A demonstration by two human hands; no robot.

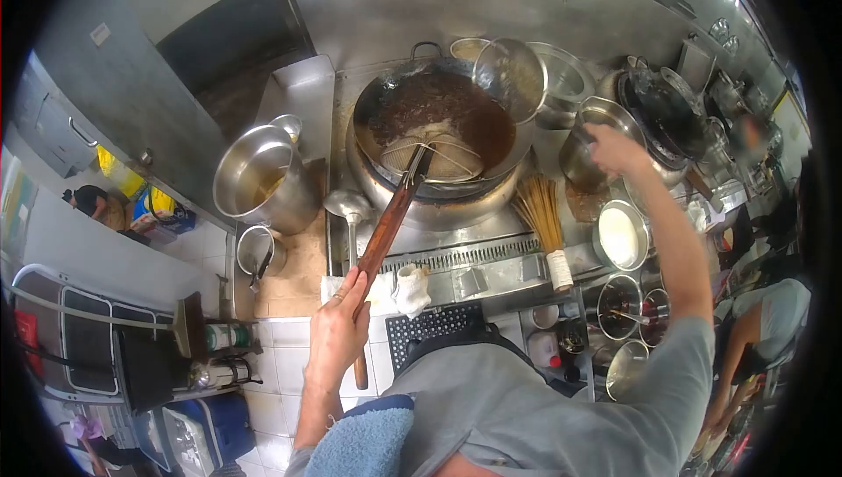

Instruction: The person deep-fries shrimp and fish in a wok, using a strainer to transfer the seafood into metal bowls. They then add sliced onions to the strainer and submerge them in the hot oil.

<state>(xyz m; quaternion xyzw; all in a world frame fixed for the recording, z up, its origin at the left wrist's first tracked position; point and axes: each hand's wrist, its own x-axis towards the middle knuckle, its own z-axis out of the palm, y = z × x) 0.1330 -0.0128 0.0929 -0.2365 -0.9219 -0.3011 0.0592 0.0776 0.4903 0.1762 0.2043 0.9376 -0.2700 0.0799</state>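
My left hand [340, 328] is closed round the wooden handle [384, 236] of a wire-mesh strainer [434, 157]. The strainer rests in the near part of a large wok [390, 96] of dark brown liquid. My right hand [614, 151], fingers curled together, is over the rim of a tall metal pot [586, 157] right of the wok; what it grips is too unclear to tell. A round, see-through metal skimmer or bowl [511, 81] is tilted over the wok's right edge, left of that hand.
A ladle [349, 205] and a big steel pot [263, 174] stand left of the wok. On the right are a bamboo brush [548, 223], a bowl of white contents [621, 236] and a second wok [662, 113]. Another person [763, 328] is at the far right.
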